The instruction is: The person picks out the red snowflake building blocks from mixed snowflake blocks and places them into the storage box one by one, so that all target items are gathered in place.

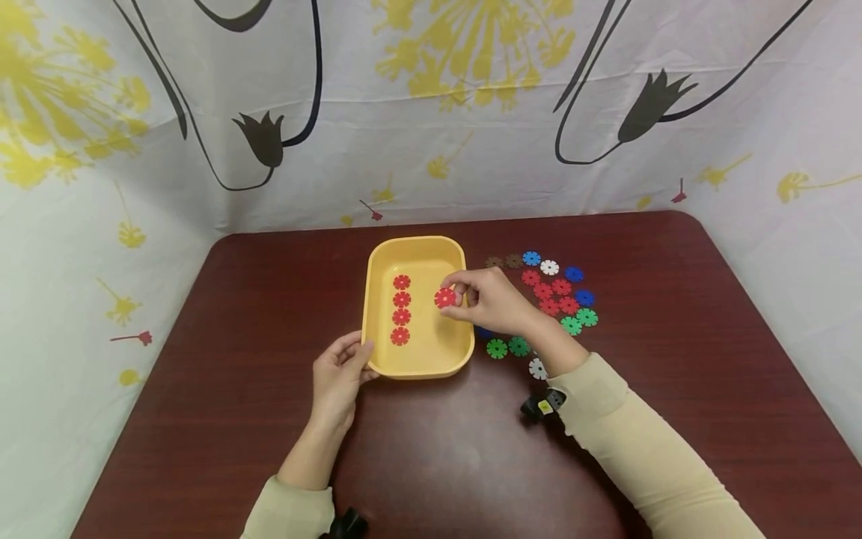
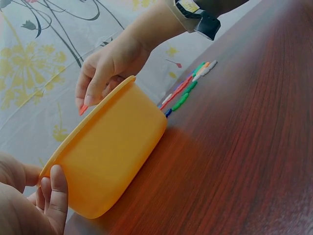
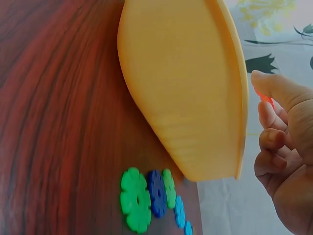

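A yellow plastic tray (image 1: 420, 365) stands on the table, with several red snowflake discs (image 1: 401, 299) lined up in a column on its floor. My left hand (image 1: 341, 370) grips the tray's near left corner, thumb over the rim and fingers on the outer wall, also visible in the left wrist view. Above the tray's right side, my right hand (image 1: 491, 299) pinches one red snowflake disc (image 1: 445, 298) between thumb and fingers. In the right wrist view, the right thumb and fingers mostly cover that disc.
Right of the tray lie loose snowflake discs: red ones (image 1: 548, 306), green ones (image 1: 571, 325), blue ones (image 1: 575, 274), white ones (image 1: 549, 267) and brown ones (image 1: 514, 260). My right forearm hides some of them. A patterned cloth (image 1: 498, 172) hangs behind the dark red table (image 1: 283, 299).
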`<move>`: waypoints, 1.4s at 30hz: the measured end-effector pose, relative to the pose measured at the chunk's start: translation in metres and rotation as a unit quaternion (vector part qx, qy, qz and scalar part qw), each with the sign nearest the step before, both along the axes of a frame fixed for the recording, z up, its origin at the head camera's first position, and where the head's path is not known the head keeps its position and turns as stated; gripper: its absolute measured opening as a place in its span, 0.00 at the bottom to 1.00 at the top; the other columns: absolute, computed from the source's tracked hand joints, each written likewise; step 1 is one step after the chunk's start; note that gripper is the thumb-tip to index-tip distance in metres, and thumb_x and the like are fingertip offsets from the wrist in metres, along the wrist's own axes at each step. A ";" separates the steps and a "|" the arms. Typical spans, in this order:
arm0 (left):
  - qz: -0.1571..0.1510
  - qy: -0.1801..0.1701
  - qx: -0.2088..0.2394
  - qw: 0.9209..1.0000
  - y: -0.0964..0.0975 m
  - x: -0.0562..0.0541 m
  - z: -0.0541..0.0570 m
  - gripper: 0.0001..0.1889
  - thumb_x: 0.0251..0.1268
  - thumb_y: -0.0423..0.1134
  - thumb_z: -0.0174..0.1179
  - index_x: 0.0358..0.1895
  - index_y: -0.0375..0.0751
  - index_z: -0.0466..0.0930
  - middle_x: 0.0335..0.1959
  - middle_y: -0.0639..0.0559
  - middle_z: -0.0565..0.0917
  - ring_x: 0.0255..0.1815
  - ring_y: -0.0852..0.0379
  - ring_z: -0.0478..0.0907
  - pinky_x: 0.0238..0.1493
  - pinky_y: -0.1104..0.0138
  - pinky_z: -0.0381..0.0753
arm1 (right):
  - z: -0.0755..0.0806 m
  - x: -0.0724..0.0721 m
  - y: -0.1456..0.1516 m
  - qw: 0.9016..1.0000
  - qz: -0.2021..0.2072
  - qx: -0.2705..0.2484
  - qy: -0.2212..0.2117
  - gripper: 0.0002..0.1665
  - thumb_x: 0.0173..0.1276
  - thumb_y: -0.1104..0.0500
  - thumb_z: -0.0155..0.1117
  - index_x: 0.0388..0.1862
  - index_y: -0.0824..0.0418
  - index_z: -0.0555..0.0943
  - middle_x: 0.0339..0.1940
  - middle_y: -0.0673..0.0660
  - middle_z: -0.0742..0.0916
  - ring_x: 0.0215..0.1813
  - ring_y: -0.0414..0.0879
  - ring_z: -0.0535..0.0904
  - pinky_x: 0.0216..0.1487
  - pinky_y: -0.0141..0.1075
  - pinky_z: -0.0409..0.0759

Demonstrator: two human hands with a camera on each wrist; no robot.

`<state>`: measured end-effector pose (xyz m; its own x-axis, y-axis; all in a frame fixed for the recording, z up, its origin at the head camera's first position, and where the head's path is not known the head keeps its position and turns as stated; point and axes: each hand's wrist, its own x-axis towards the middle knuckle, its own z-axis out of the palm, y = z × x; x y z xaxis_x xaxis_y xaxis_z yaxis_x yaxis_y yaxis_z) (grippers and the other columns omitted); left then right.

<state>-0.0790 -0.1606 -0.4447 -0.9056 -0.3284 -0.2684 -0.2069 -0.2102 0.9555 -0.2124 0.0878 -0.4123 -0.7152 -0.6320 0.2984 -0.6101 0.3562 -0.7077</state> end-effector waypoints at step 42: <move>-0.002 -0.004 0.005 1.000 -0.001 -0.001 0.000 0.16 0.72 0.32 0.63 0.58 0.29 0.77 0.34 0.49 0.77 0.25 0.60 0.78 0.28 0.71 0.85 | -0.009 0.021 -0.075 0.965 0.148 0.217 -0.021 0.11 0.62 0.54 0.77 0.37 0.57 0.84 0.16 0.45 0.76 0.20 0.37 0.70 0.24 0.28 0.68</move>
